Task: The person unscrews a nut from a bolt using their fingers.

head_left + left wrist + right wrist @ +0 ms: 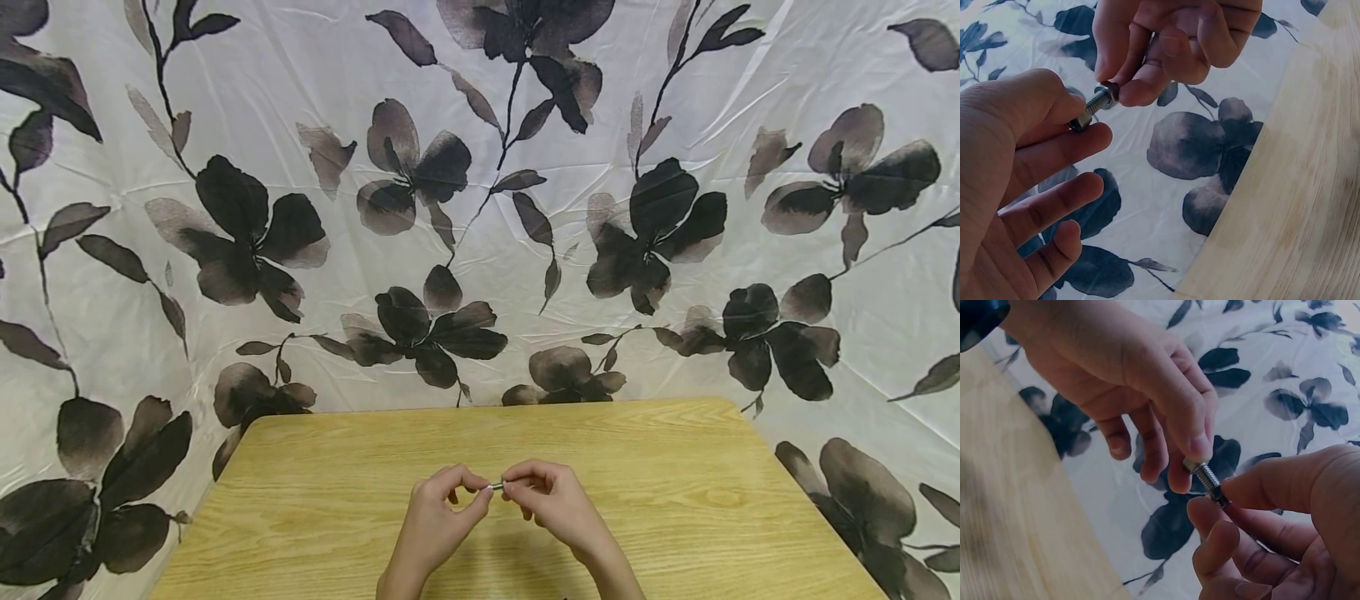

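Note:
A small silver threaded bolt (497, 486) is held between the two hands above the table. My left hand (441, 518) pinches one end, the bolt's head, between thumb and index finger; in the left wrist view its other fingers spread loosely away. At the opposite end, my right hand (553, 503) pinches a small nut (1220, 500) on the bolt with thumb and index finger, its remaining fingers curled beneath. Bare thread (1099, 100) shows between the two sets of fingertips. The fingertips partly hide both ends.
Below the hands lies a light wood-grain table (337, 483) with rounded far corners. A white cloth (540, 333) with dark printed flowers hangs behind it and along its sides. A dark band (982, 322) shows at the left wrist.

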Tool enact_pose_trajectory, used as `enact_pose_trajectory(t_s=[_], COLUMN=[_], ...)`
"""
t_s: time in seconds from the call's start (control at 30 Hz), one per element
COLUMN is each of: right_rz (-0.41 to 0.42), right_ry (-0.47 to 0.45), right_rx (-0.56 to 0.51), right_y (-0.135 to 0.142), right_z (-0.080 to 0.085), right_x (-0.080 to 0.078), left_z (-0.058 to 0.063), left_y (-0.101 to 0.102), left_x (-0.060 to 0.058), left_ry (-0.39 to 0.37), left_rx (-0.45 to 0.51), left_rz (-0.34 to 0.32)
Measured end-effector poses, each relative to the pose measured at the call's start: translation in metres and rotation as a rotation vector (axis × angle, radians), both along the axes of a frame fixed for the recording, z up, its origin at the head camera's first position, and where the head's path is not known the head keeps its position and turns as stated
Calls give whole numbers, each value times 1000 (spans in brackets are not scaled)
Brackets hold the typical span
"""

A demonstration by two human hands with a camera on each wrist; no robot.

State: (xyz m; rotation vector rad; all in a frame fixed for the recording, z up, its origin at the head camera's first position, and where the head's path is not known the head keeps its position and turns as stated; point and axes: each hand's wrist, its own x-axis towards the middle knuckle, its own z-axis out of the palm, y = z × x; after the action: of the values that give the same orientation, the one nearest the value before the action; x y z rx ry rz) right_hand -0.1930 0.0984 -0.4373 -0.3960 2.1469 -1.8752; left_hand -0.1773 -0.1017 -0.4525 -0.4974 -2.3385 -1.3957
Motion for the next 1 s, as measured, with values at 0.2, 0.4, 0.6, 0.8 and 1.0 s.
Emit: enact_pose_trajectory(t_s=[0.2, 0.4, 0.6, 0.8, 1.0], right_rz=[-5, -8, -11, -13, 11], right_ry=[-11, -4, -6, -10, 9], right_rx=[-14, 7, 39, 46, 32], right_y=[-1, -1, -1, -1, -1], right_z=[0, 2, 2, 0, -2], right_x=[0, 1, 1, 0, -1], left_z=[-1, -1, -1, -2, -3], left_y=[0, 1, 1, 1, 1], left_x=[0, 0, 0, -1, -1], left_ry=[3, -5, -17, -13, -19], left_rx=[0, 4, 1, 2, 4], left_rz=[5, 0, -7, -11, -21])
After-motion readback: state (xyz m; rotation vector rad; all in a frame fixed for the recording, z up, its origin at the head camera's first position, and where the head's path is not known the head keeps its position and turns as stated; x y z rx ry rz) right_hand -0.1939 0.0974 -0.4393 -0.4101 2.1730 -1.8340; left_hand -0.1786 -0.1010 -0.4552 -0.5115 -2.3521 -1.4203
